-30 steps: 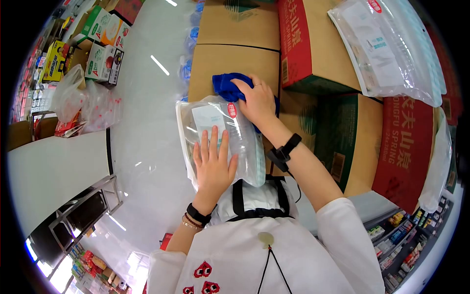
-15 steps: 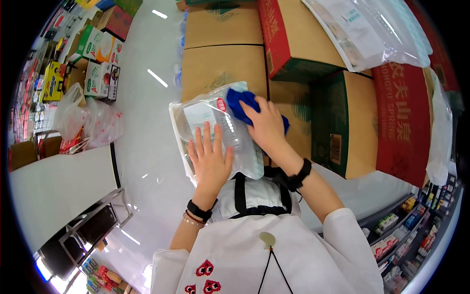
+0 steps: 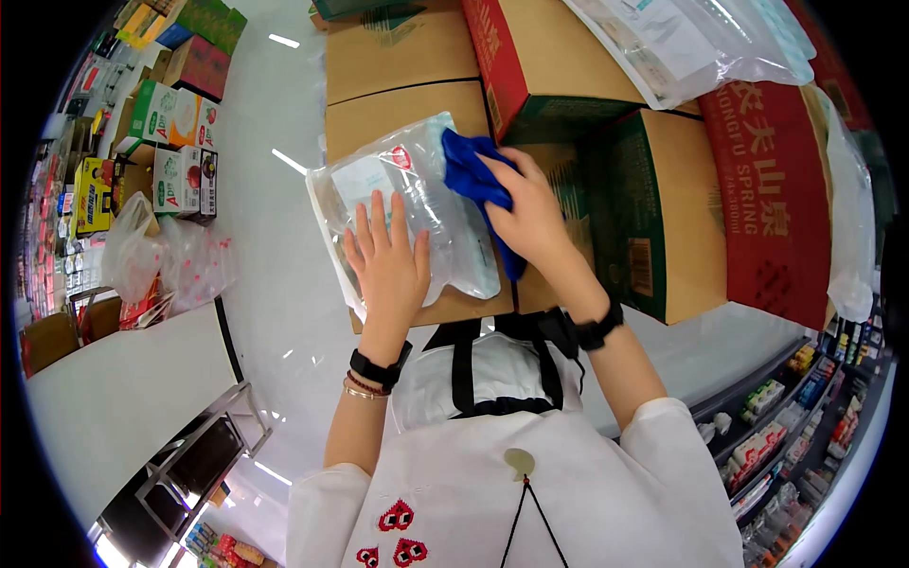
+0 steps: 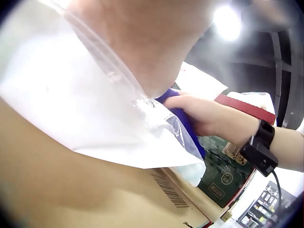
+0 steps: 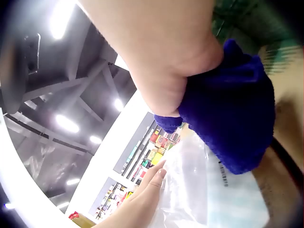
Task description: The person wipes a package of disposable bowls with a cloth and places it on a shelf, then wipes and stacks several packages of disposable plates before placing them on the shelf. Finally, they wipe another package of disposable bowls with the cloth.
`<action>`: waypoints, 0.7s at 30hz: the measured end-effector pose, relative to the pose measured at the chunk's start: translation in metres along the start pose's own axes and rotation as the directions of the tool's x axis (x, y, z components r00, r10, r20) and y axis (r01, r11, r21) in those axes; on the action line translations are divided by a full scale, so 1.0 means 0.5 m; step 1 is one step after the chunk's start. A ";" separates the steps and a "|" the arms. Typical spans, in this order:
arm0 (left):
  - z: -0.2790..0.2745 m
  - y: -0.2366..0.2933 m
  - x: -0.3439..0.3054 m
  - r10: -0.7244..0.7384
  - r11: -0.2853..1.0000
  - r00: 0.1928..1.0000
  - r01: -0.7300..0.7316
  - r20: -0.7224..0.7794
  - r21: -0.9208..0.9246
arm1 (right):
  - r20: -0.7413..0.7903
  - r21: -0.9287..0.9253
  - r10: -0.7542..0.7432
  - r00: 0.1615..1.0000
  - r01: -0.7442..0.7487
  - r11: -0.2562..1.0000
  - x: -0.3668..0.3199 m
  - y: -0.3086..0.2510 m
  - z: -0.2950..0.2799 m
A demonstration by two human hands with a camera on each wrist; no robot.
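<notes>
A clear plastic package (image 3: 453, 232) with a white label and a small red sticker lies tilted on a brown cardboard box (image 3: 393, 112). Straight fingers of my left hand (image 3: 386, 265) rest spread on its near left part. Along its right edge my right hand (image 3: 535, 213) grips a bunched blue cloth (image 3: 473, 163), part of which hangs toward the carton. The right wrist view shows the cloth (image 5: 232, 109) bulging under the palm, beside the package's pale blue side. In the left wrist view the package's white edge (image 4: 95, 114) overhangs the box.
Red and green water cartons (image 3: 772, 199) stand to the right, and another plastic package (image 3: 691, 47) lies on top of one. Left across the floor are drink boxes (image 3: 185, 180) and plastic bags (image 3: 194, 256) by a white counter (image 3: 142, 379). Stocked shelves (image 3: 776, 407) line the lower right.
My right hand has drawn the blue cloth from the package's far edge across to its right side. The package has turned slightly, with the left hand still flat on it. The head view has shifted.
</notes>
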State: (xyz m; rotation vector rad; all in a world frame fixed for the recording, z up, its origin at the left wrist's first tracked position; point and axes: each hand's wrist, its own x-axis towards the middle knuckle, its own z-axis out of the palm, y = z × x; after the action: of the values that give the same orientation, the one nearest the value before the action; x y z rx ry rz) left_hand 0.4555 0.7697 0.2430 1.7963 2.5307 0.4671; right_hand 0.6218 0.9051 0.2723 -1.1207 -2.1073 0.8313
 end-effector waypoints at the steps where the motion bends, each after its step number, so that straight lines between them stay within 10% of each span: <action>1: 0.001 0.001 0.004 0.006 1.000 1.000 -0.006 0.002 -0.008 | 0.036 -0.059 -0.052 0.998 0.054 0.997 0.019 0.003 0.024; 9: 0.000 0.003 0.002 -0.015 1.000 0.999 0.015 -0.038 -0.011 | 0.239 -0.150 -0.031 0.971 0.068 0.986 -0.035 0.034 0.050; 21: 0.015 -0.002 0.001 -0.018 0.999 0.999 0.020 -0.037 0.037 | 0.614 -0.285 -0.280 0.738 0.538 0.793 -0.191 0.009 -0.068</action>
State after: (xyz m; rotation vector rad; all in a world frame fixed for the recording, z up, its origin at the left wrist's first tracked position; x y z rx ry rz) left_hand 0.4554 0.7716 0.2355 1.7904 2.5956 0.4599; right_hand 0.6931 0.8328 0.2693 -0.5656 -3.0067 0.4737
